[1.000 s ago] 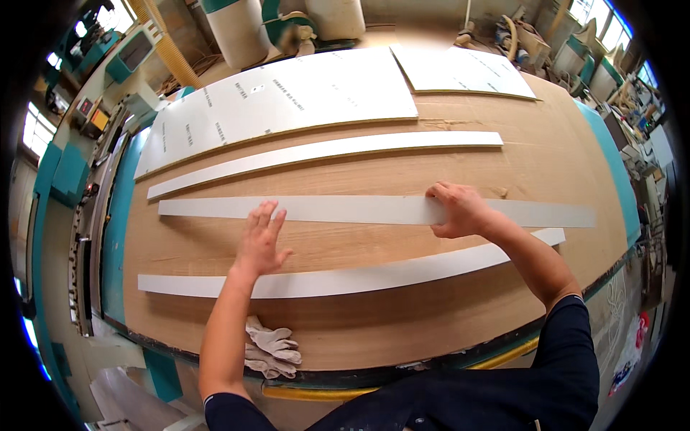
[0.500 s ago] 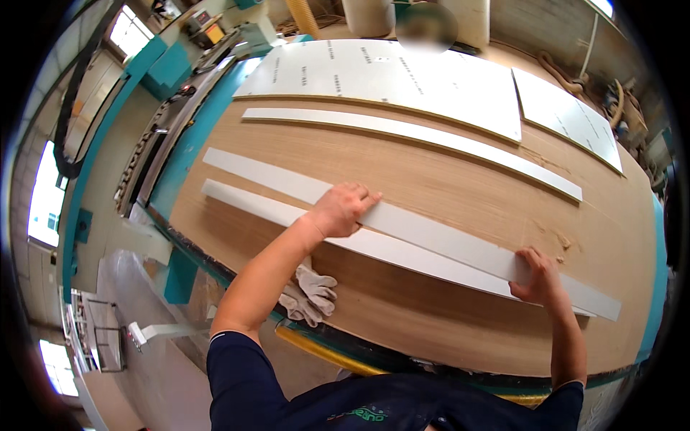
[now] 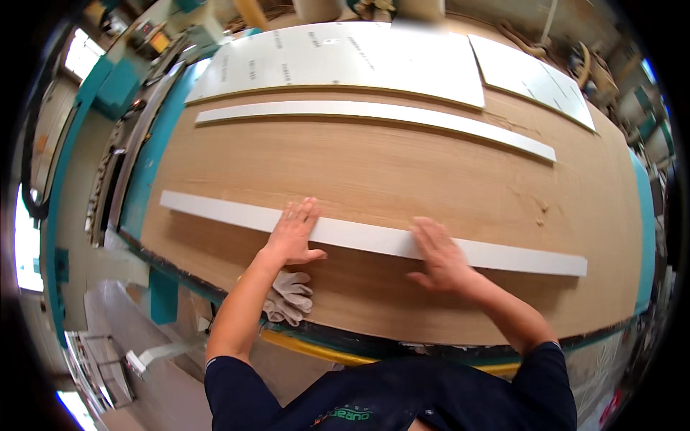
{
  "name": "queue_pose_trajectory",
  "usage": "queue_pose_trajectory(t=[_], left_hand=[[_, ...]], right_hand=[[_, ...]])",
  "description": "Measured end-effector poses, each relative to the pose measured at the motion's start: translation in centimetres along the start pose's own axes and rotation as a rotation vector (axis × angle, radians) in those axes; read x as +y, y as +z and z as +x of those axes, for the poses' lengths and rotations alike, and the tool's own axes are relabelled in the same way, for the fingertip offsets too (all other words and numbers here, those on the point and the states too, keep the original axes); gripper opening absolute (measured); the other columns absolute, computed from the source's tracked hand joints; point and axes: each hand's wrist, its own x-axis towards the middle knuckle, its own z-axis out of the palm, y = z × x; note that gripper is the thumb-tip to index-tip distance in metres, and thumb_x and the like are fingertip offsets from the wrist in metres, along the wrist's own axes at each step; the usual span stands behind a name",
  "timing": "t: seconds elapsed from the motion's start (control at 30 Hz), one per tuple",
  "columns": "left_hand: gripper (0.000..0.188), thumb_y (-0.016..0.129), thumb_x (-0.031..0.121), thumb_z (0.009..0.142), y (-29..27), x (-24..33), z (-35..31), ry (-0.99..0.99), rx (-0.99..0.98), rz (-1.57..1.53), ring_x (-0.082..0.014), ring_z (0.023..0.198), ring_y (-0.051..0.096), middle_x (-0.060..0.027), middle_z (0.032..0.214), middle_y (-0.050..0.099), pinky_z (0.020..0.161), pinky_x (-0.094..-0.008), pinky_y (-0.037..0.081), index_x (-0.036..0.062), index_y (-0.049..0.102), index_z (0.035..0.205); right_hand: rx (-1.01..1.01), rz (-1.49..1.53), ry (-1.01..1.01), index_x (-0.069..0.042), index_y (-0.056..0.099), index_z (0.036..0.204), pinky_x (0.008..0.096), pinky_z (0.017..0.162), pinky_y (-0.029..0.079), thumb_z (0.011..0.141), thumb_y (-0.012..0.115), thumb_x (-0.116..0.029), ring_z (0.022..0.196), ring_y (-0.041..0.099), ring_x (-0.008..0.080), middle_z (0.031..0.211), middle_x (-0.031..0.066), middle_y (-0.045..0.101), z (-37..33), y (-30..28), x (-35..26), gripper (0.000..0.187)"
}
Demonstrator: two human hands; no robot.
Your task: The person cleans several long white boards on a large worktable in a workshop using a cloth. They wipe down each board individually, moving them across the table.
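A long white strip of board lies across the near half of the wood-coloured tabletop. Left of the strip's middle, my left hand rests flat over it, fingers stretched forward and thumb out to the side. My right hand lies over the strip further right, also flat with the thumb spread. Neither hand is closed around anything. Only one strip shows under my hands; whether a second lies beneath it I cannot tell. A pair of pale work gloves sits by the table's near edge, just below my left hand.
Another long white strip lies further back. Behind it are a large printed white panel and a smaller white panel. Wood crumbs dot the right side. A yellow bar runs along the near edge.
The two angled, separate strips now appear as a single one, lying nearer me. My hands have gone from gripping the upper strip to lying flat, the right one shifted left.
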Motion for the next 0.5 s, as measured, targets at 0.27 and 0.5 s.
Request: queue_pose_trajectory(t=[0.27,0.5], left_hand=[[0.116,0.08,0.05,0.062,1.8,0.9,1.4,0.035,0.141,-0.003,-0.0314,0.145,0.019,-0.0156,0.154,0.024,0.119,-0.0485,0.012,0.0,0.021,0.148],[0.109,0.075,0.054,0.067,0.9,1.3,0.0,0.045,0.127,0.008,-0.0336,0.145,0.015,-0.0177,0.156,0.02,0.119,-0.0503,0.011,-0.0034,0.027,0.145]], right_hand=[[0.055,-0.018,-0.039,0.002,0.022,0.148,0.0433,0.12,0.007,0.086,0.06,-0.044,0.147,0.013,0.0305,0.158,0.0185,0.016,3.8,5.2,-1.1,0.086],[0.161,-0.224,0.73,0.003,0.019,0.149,0.0422,0.119,0.015,0.068,0.068,-0.019,0.146,0.015,0.0349,0.155,0.0233,0.018,-19.1,1.1,14.8,0.097]])
